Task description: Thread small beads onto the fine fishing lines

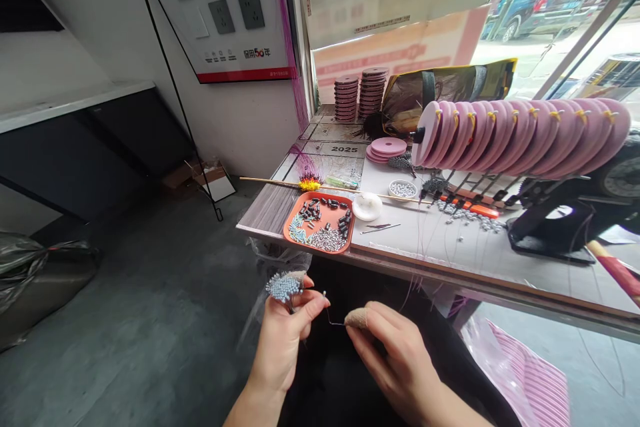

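Observation:
My left hand (287,330) is closed round a bundle of thin stems with pale blue tips (284,286). Between its thumb and forefinger sits a small light piece (325,294), too small to name. From near that piece a thin purple line (336,323) runs across to my right hand (390,347), which pinches it between a covered fingertip and the thumb. Both hands are in front of the table edge, over my dark clothing. Just beyond them, an orange tray (287,240) holds black swivel-like parts, silvery beads and small blue-green pieces.
On the table (383,260) lie a white round pad (367,207), thin tools (380,228) and a bowl of grey beads (402,189). A rack of pink spools (520,137) stands right. Further spools (374,90) are stacked behind. Fine lines hang over the front edge.

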Available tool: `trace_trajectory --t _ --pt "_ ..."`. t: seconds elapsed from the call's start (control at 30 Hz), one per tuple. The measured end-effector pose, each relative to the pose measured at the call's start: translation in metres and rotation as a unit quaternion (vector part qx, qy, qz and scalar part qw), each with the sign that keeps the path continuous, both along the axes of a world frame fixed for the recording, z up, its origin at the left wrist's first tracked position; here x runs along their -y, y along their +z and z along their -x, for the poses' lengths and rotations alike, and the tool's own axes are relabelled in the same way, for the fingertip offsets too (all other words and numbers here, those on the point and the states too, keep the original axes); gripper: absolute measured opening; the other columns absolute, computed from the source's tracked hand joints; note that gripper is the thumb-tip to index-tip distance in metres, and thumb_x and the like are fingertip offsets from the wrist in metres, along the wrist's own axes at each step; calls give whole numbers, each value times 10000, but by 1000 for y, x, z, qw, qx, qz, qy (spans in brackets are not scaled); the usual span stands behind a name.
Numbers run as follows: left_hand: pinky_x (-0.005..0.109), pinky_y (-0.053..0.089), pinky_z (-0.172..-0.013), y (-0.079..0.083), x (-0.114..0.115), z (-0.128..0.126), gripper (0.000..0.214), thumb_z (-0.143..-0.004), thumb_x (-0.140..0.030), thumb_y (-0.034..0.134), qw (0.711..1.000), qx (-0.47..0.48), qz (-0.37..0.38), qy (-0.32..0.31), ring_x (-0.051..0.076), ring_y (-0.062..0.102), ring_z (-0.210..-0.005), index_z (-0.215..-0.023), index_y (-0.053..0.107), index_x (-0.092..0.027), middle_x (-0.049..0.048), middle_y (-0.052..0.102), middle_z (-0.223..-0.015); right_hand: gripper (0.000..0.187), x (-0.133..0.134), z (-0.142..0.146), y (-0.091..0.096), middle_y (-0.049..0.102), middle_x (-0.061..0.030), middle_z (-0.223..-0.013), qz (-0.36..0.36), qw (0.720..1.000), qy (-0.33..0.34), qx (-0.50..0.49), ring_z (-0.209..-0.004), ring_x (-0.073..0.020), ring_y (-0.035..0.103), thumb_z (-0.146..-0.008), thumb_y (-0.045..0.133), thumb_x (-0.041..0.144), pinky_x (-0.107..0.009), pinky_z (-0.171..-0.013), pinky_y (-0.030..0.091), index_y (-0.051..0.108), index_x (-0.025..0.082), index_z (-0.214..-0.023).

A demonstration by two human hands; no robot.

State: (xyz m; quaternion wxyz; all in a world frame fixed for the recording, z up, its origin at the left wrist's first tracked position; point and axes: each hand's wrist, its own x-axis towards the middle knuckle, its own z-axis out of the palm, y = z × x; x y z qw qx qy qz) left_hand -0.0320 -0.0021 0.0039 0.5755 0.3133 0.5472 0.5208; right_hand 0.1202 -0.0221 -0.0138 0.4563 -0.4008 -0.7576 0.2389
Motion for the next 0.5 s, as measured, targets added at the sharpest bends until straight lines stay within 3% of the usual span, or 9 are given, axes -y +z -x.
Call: trace_trajectory --t 0.5 --pt "144 172 -370 3 -1 -2 312 -569 -203 769 1000 -10 6 6 78 494 -471 -824 593 -166 10 648 -577 162 0 1 4 491 -8 -581 -39 999 -11 22 -508 -117 443 -881 433 137 -223 -473 355 560 158 -782"
